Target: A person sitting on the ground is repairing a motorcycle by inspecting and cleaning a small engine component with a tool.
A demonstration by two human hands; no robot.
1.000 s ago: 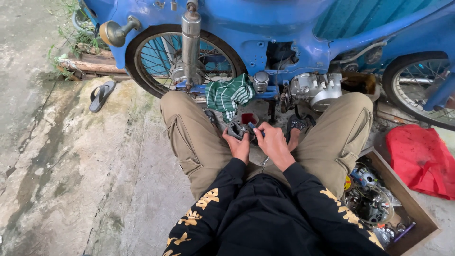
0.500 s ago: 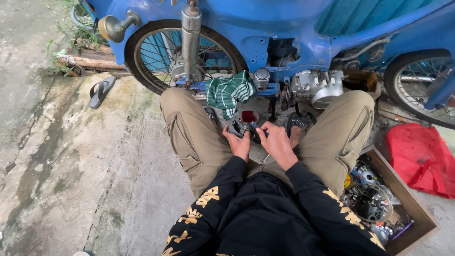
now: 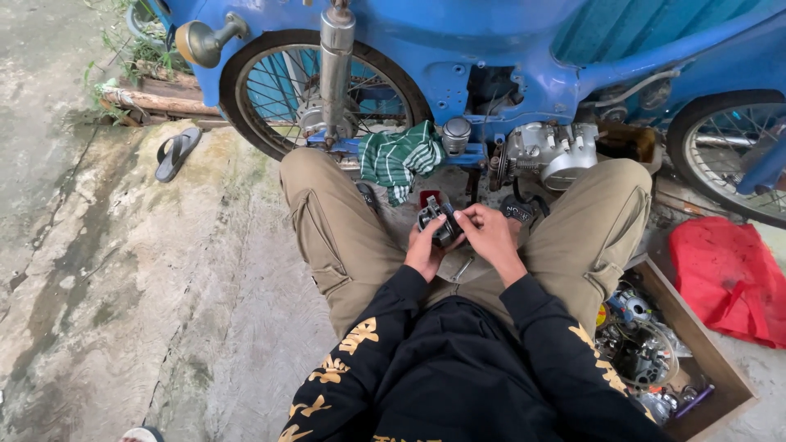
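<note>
A person sits on the concrete ground (image 3: 147, 286) with knees spread wide, in tan trousers and a black top with yellow marks on the sleeves. Both hands meet in the middle, just above the lap. The left hand (image 3: 424, 250) cups a small dark metal part (image 3: 438, 223) from below and from the left side, so its grip is closed around the part. The right hand (image 3: 490, 233) comes in from the right, and its fingertips (image 3: 460, 219) pinch the same part at its top edge (the part is too small and dark to say what it is). So the part sits between the two hands, held up off the ground, in front of the blue motorbike (image 3: 491, 49).

Just past the hands, a green striped cloth (image 3: 399, 157) hangs on the bike near the front wheel (image 3: 270, 90). A silver engine piece (image 3: 550, 151) sits to the right of the cloth. A black sandal (image 3: 178, 152) lies on the ground well to the left. By the right knee stands a wooden box (image 3: 696, 344) full of small metal bits, and a red bag (image 3: 725, 274) lies just beside it.
</note>
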